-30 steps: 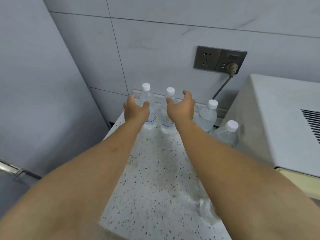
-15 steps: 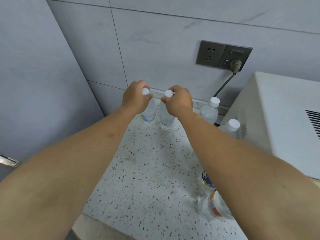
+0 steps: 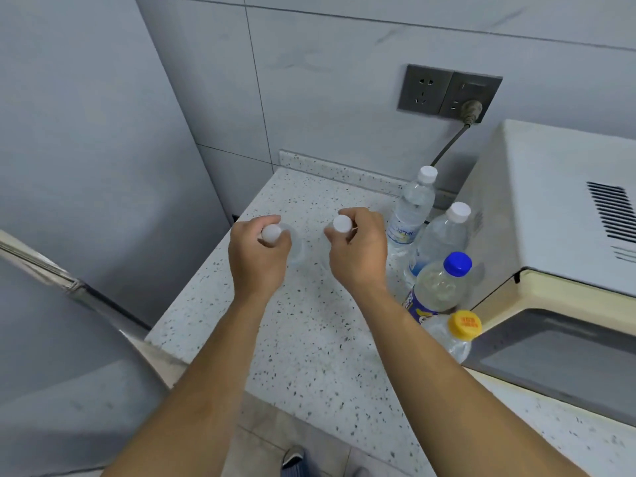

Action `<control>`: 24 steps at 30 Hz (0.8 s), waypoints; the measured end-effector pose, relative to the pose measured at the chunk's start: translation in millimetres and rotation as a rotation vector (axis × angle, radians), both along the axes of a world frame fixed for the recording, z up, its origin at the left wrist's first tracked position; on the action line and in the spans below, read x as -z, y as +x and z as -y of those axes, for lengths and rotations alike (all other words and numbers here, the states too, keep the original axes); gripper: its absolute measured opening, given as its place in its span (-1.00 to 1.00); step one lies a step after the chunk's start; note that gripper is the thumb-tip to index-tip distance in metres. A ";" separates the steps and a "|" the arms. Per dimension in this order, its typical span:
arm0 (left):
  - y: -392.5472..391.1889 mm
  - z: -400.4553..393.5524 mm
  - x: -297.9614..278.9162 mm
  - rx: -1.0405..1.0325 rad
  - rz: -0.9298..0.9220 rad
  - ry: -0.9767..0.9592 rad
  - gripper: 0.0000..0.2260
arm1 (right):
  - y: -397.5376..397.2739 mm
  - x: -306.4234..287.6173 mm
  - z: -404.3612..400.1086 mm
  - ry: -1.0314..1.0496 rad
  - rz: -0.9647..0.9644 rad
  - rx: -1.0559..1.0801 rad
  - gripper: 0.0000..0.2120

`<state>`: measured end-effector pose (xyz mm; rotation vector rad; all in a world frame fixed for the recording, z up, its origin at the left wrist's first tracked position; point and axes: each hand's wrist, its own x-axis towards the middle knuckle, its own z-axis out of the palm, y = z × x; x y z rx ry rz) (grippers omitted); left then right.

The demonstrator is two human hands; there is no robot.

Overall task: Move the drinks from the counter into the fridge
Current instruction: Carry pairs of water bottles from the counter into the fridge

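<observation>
My left hand [image 3: 256, 256] grips the neck of a clear water bottle [image 3: 296, 247] with a white cap, held above the speckled counter [image 3: 309, 339]. My right hand [image 3: 359, 251] grips a second white-capped water bottle [image 3: 341, 223] the same way; most of its body is hidden under the hand. Against the microwave stand two more white-capped water bottles [image 3: 411, 210] [image 3: 442, 237], a blue-capped bottle [image 3: 438, 287] and a yellow-capped bottle [image 3: 454, 335]. The grey fridge [image 3: 69, 201] fills the left side.
A cream microwave [image 3: 557, 235] stands on the right of the counter, its cable running to a wall socket [image 3: 451, 92]. The fridge's metal handle [image 3: 44, 266] juts out at the left. Floor tiles and a shoe [image 3: 294, 456] show below the counter edge.
Both hands closed on the two bottles at the back wall, lifted them by the necks and drew them toward me. The view tilted down, showing more bottles and the counter's edge.
</observation>
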<state>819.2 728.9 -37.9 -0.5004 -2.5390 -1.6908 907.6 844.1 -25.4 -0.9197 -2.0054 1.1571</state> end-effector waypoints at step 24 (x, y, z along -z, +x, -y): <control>12.9 50.3 104.1 0.343 0.408 0.020 -0.39 | 38.7 108.7 23.0 -0.322 0.076 -0.038 -0.36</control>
